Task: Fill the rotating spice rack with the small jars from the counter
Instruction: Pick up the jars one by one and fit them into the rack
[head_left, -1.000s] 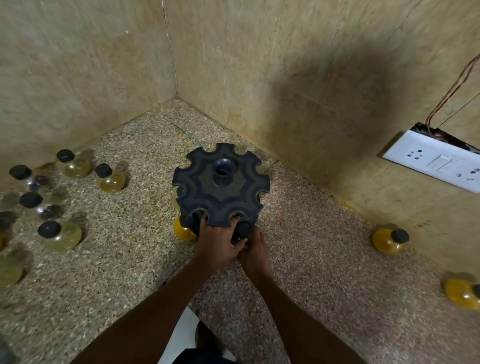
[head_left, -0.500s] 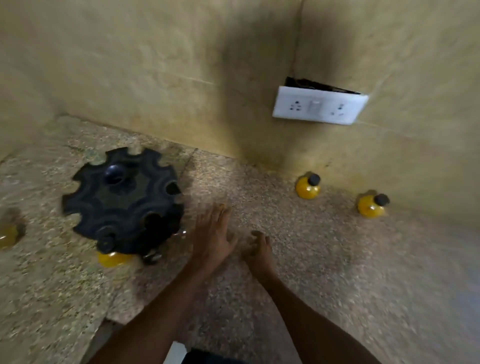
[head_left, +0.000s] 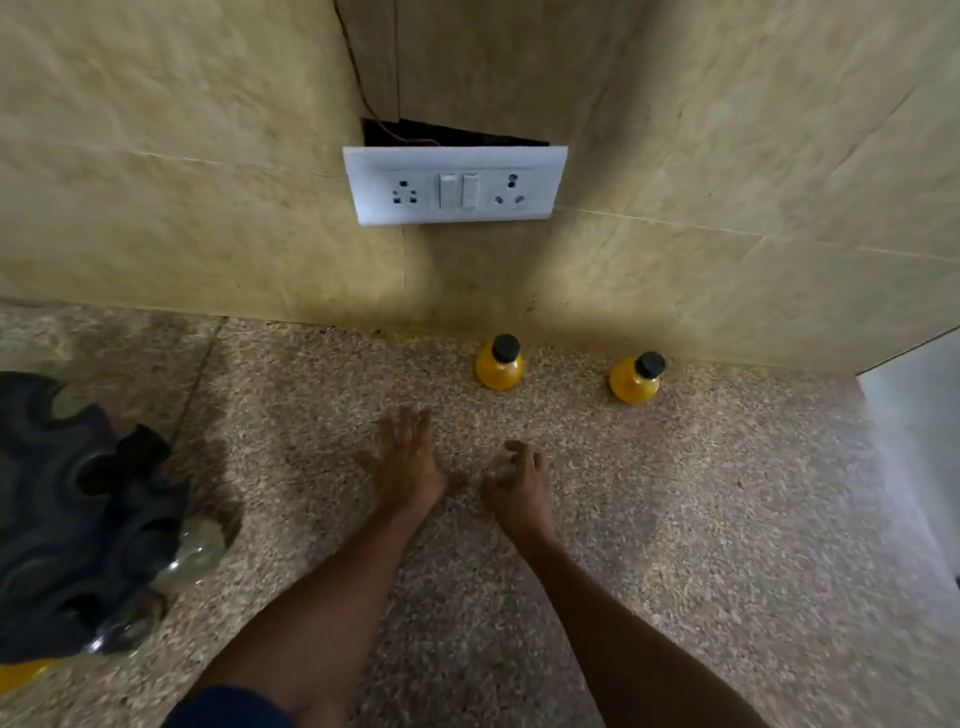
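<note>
Two small yellow jars with black caps stand at the foot of the back wall: one jar (head_left: 498, 364) and a second jar (head_left: 636, 378) to its right. My left hand (head_left: 406, 462) hovers over the speckled counter (head_left: 701, 519) with fingers spread, holding nothing. My right hand (head_left: 519, 480) is beside it, fingers loosely curled and apart, empty, a short way in front of the nearer jar. The black rotating spice rack (head_left: 67, 514) sits at the far left, partly cut off, with clear jars (head_left: 195, 553) and a yellow jar (head_left: 21, 673) in its lower slots.
A white switch-and-socket plate (head_left: 453, 186) hangs on the beige tiled wall (head_left: 727, 156) above the jars, with a wire and a dark gap behind it. The counter ends at a pale edge (head_left: 914, 441) on the right.
Both hands have left the rack and moved right across the counter toward the yellow jars. The view has swung right, so the rack now sits at the left edge.
</note>
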